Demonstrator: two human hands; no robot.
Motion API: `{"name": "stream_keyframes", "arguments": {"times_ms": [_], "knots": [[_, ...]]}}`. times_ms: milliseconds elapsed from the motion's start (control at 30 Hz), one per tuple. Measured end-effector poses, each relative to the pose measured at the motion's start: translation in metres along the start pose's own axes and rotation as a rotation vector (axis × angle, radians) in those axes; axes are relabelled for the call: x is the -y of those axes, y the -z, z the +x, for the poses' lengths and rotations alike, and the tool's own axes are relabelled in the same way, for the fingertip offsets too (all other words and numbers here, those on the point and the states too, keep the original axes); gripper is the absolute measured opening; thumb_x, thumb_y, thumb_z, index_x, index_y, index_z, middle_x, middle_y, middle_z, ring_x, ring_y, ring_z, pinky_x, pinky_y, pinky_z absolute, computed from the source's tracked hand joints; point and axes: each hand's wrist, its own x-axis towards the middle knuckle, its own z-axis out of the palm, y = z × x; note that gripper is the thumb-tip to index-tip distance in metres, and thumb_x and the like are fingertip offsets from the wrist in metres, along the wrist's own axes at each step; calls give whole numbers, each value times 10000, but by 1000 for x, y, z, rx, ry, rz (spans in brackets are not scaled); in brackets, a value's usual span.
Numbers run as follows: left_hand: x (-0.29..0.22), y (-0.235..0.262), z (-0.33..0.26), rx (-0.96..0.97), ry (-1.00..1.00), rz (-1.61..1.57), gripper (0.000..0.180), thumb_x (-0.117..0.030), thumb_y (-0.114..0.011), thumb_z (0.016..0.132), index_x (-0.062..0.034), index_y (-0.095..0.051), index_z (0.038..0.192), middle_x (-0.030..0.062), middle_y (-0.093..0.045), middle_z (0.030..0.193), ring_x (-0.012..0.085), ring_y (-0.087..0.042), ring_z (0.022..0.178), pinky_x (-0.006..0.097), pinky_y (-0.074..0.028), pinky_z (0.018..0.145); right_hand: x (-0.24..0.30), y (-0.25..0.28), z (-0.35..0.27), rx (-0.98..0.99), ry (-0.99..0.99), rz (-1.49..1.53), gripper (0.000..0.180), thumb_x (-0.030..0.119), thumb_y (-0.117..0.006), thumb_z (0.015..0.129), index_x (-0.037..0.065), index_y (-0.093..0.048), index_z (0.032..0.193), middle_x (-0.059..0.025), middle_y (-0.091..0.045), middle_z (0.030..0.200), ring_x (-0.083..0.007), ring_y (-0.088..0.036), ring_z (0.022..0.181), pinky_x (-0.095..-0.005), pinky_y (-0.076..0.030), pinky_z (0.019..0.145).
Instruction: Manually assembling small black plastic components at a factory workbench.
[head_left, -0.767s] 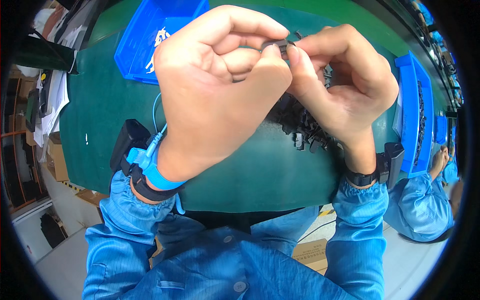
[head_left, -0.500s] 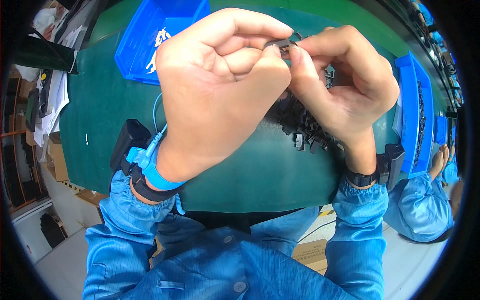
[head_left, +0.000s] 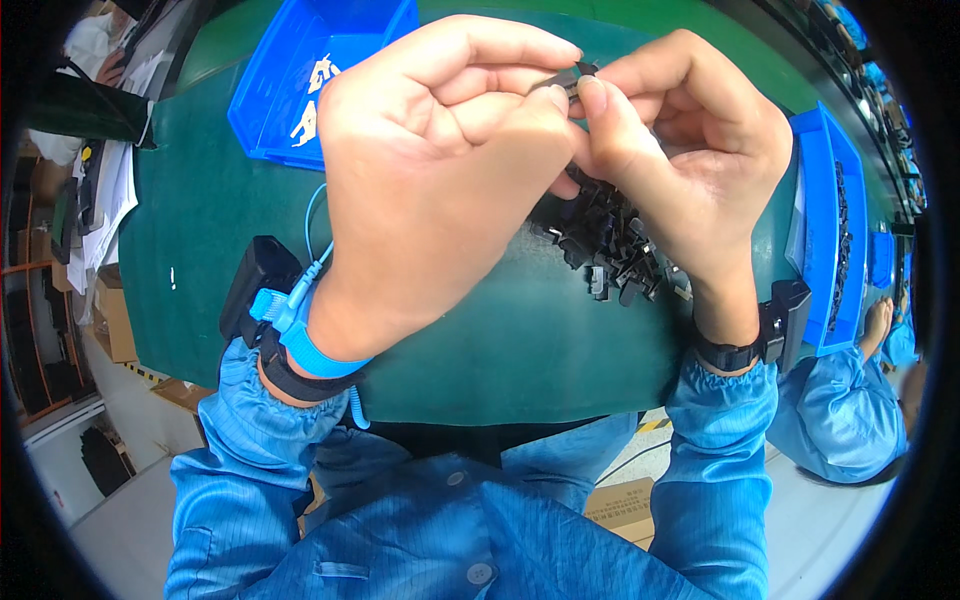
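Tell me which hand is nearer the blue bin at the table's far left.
Left. The left hand is raised just right of that blue bin, overlapping its edge in view; the right hand is farther right, above the pile of black parts.

Landmark: the heap of small black plastic clips [head_left: 605, 245] on the dark green table mat [head_left: 200, 230]. Directly above that heap, the left hand [head_left: 430, 170] and right hand [head_left: 690, 150] meet, thumbs and forefingers pinching one small black plastic part [head_left: 572, 76] between them. Behind and to the left of the heap sits an open blue plastic bin [head_left: 290, 80]. Right of the heap stands a long narrow blue plastic tray [head_left: 830, 230]. Far left of the heap, past the mat's edge, lie white paper sheets [head_left: 115, 190]
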Motion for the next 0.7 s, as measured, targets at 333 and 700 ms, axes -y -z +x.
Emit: {"name": "stream_keyframes", "arguments": {"times_ms": [333,700], "knots": [[-2,9,9,99,-119,285,265,6,-650,948,100,-638,1196,159,-732,990,183,-727,793,246,-534,593,-1,9,2,-7,-95,-28,57,18,-703,938,-31,-676,930,-47,-719,801,-32,-573,604,-179,-429,528],[-12,-10,1,-6,-9,58,280,-47,-669,963,84,-633,1207,165,-739,964,221,-741,763,259,-521,596,-2,6,4,-49,-119,98,83,55,-688,959,-15,-669,919,-77,-730,795,-54,-563,564,-196,-414,494]]}}
